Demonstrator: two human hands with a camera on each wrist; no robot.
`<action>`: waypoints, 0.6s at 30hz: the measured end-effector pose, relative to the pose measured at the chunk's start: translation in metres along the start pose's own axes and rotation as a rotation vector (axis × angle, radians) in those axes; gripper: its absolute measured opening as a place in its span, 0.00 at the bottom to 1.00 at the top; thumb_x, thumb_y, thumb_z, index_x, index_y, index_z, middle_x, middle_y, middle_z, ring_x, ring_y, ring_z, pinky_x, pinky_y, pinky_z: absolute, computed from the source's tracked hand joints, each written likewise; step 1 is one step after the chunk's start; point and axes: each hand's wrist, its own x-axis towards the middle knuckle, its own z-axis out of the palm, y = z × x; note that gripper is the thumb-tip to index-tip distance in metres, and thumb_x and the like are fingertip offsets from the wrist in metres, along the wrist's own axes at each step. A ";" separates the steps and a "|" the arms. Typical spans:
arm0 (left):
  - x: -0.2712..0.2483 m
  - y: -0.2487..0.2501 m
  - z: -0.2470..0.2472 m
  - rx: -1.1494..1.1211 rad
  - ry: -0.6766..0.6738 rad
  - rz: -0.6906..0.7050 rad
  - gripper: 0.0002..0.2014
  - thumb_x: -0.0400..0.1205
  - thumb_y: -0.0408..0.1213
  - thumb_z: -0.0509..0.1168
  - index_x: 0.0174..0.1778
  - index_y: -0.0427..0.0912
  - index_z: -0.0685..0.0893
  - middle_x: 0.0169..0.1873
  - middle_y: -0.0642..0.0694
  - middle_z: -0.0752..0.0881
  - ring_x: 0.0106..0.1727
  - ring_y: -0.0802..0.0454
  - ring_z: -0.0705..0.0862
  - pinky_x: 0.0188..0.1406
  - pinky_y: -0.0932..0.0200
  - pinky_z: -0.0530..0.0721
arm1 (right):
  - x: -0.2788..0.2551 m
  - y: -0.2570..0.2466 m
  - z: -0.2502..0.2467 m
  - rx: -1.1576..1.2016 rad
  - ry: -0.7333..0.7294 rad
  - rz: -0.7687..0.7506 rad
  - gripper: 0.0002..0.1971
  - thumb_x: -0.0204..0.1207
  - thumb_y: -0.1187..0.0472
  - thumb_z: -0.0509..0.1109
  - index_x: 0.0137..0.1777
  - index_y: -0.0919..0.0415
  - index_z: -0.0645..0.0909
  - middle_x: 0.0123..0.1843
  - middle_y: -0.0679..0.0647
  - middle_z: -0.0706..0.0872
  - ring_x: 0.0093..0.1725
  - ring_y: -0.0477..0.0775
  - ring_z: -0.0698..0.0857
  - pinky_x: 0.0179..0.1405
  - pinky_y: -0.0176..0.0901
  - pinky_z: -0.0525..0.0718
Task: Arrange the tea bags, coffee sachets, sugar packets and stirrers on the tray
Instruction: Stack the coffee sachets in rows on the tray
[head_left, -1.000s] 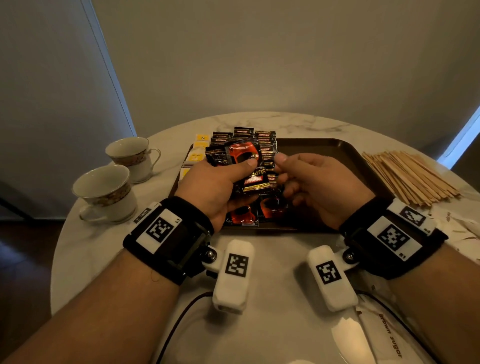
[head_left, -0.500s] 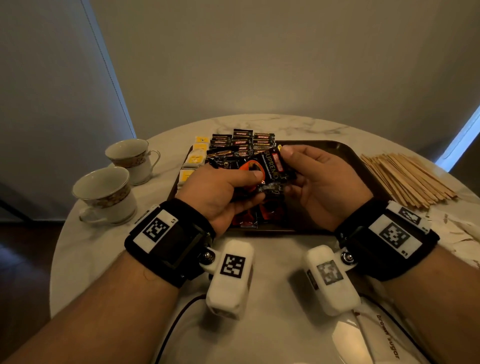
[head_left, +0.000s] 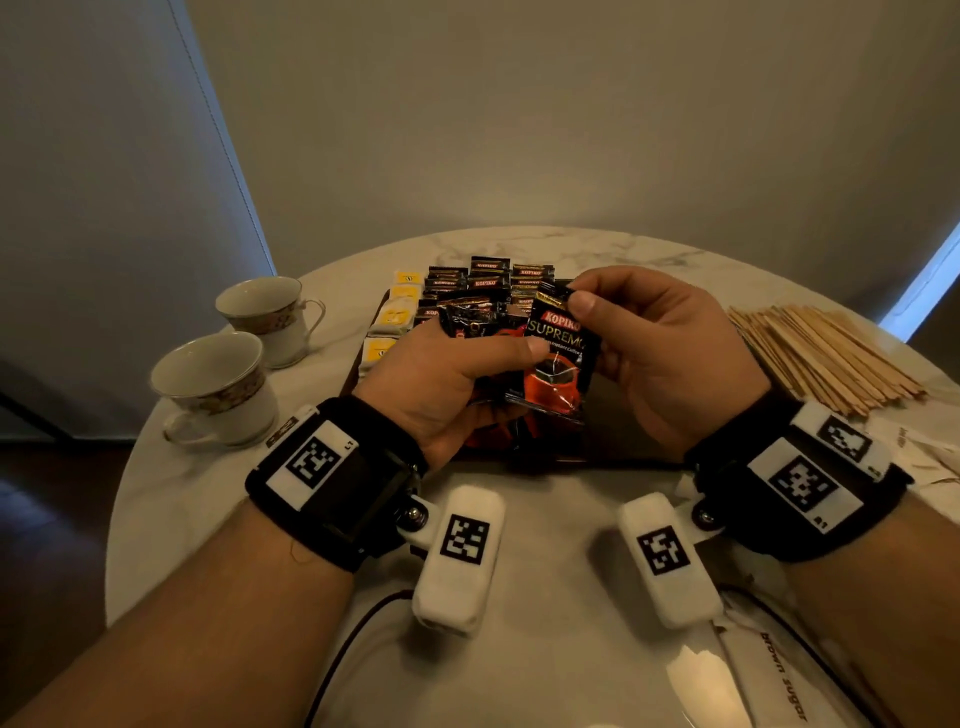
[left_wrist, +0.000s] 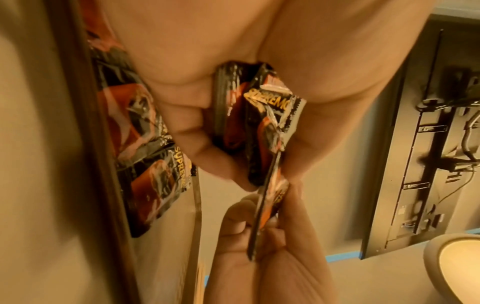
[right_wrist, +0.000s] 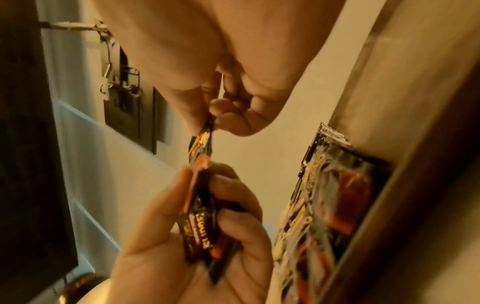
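Above the tray's near edge, I've got both hands on coffee sachets

My left hand (head_left: 441, 384) clutches a small stack; my right hand (head_left: 660, 358) pinches the top corner of one upright sachet (head_left: 556, 358), long axis vertical. Beyond it on the tray (head_left: 618, 410), my hands hide most rows; stirrers (head_left: 826, 353) lie right of it

"kopiko supremo" on coffee sachet (head_left: 558, 358), "brown sugar" on packet (head_left: 784, 675)

Round white marble-look tabletop (head_left: 545, 519): dark tray (head_left: 618, 410) at centre toward the far edge, two patterned teacups (head_left: 218, 387) near the left edge, heap of wooden stirrers (head_left: 826, 353) by the right edge, brown-sugar packets (head_left: 779, 680) at the near right edge.
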 end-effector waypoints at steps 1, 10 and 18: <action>0.000 0.001 0.000 -0.006 -0.018 0.006 0.25 0.73 0.29 0.76 0.68 0.40 0.86 0.59 0.37 0.92 0.59 0.38 0.92 0.61 0.37 0.89 | 0.000 -0.001 0.000 0.030 0.013 0.027 0.04 0.76 0.66 0.74 0.50 0.63 0.87 0.48 0.57 0.93 0.49 0.58 0.93 0.41 0.47 0.91; 0.001 0.001 0.000 -0.100 -0.035 0.183 0.27 0.76 0.21 0.73 0.73 0.29 0.80 0.63 0.25 0.87 0.62 0.26 0.89 0.57 0.34 0.90 | -0.005 -0.008 0.001 0.110 -0.008 0.331 0.21 0.76 0.52 0.75 0.64 0.65 0.83 0.34 0.50 0.86 0.34 0.48 0.78 0.42 0.42 0.80; 0.003 0.001 0.000 -0.040 0.120 0.174 0.21 0.79 0.19 0.70 0.69 0.30 0.83 0.58 0.30 0.91 0.57 0.33 0.92 0.48 0.40 0.92 | -0.006 -0.008 0.004 0.022 0.033 0.206 0.02 0.81 0.67 0.72 0.49 0.63 0.86 0.41 0.54 0.92 0.36 0.47 0.87 0.34 0.37 0.88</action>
